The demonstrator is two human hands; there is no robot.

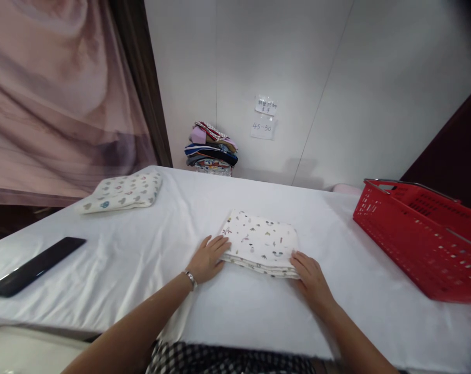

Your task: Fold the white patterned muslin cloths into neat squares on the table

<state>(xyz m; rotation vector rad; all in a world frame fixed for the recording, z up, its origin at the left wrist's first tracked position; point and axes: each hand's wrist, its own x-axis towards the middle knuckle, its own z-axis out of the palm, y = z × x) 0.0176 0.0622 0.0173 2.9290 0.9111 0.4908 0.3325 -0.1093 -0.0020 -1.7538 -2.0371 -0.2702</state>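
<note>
A folded white cloth (260,239) with small printed motifs lies on the white-covered table in front of me, its layers showing along the near edge. My left hand (209,259) holds its left near corner, fingers against the side and thumb low at the front. At the right near corner, my right hand (311,278) has its fingers on the top edge and its thumb beside the layers. Both hands are closed on the cloth, and the undersides of the fingers are hidden.
Another folded printed cloth (128,192) lies at the table's far left. A dark, flat glossy object (36,266) is at the left. On the right stands a red plastic basket (422,244). Behind the table, a stack of folded fabrics (212,148) rests near the wall with paper notes (263,126).
</note>
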